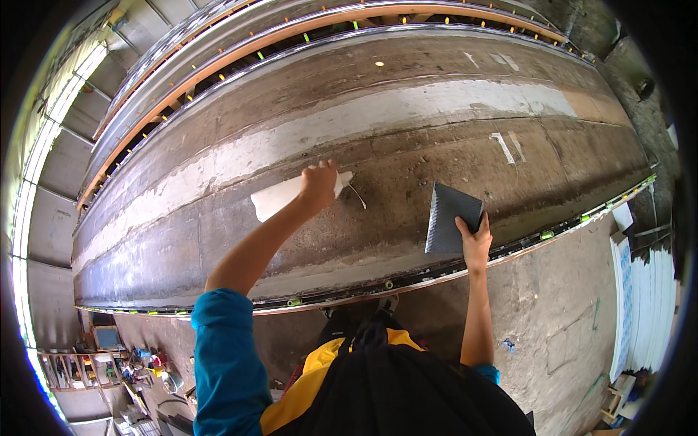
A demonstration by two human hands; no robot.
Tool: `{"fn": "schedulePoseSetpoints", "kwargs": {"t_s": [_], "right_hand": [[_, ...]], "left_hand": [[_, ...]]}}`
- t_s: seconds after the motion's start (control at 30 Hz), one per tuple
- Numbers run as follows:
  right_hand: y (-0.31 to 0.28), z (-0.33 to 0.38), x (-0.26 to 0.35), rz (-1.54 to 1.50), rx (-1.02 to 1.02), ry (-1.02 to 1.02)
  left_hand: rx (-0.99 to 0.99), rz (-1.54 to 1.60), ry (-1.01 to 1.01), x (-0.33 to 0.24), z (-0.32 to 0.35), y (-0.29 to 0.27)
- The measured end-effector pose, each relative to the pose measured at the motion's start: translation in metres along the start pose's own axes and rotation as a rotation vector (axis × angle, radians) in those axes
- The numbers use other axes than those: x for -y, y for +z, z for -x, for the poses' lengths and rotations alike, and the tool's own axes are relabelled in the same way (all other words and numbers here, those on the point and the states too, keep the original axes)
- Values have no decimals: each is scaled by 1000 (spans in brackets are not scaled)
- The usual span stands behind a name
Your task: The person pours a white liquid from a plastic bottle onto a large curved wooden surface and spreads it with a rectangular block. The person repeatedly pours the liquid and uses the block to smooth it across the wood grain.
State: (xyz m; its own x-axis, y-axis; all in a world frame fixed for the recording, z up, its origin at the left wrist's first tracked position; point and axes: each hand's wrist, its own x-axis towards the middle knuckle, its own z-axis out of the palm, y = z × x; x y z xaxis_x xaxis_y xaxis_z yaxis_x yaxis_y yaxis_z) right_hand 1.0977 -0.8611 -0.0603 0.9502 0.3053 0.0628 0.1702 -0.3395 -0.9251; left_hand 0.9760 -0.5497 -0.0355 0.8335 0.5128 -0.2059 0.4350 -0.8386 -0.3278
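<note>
My left hand (320,187) is closed over a white plastic bottle (278,198), which lies tilted over the brown surface. The bottle's narrow end sticks out to the right of my fingers, with a thin pale strip hanging from it. How the fingers hold the bottle underneath is hidden. To the right, my right hand (476,240) grips a dark grey flat sheet (452,218) by its right edge, thumb on top. The sheet's left edge looks ribbed. Below both lies a long, wide, stained brown panel (392,174).
A wide whitish band (305,131) runs along the panel. Its near edge carries a rail with green fittings (294,302). Beyond the far edge, an orange beam (291,40) has yellow and green pegs. White boards (647,305) stand at right; clutter and a shelf (80,369) are at lower left.
</note>
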Motion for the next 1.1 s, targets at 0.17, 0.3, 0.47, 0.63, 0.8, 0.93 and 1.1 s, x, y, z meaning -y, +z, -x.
{"fn": "schedulePoseSetpoints", "kwargs": {"t_s": [0.17,0.3,0.47,0.63,0.8,0.93,1.1], "right_hand": [[10,3,7,28,30,-47],[29,5,8,26,61,-87],[63,13,25,30,92,-138],[80,29,41,56,99,-128],[91,56,53,87,73,-142],[111,75,59,303,153,-119],[148,96,71,420,155,-190]], "left_hand": [[35,92,-146,42,4,18],[141,106,-146,56,37,21],[172,259,1,31,86,10],[67,298,151,23,114,21],[27,228,125,54,126,40],[39,180,67,92,133,51],[-22,324,123,129,151,65]]}}
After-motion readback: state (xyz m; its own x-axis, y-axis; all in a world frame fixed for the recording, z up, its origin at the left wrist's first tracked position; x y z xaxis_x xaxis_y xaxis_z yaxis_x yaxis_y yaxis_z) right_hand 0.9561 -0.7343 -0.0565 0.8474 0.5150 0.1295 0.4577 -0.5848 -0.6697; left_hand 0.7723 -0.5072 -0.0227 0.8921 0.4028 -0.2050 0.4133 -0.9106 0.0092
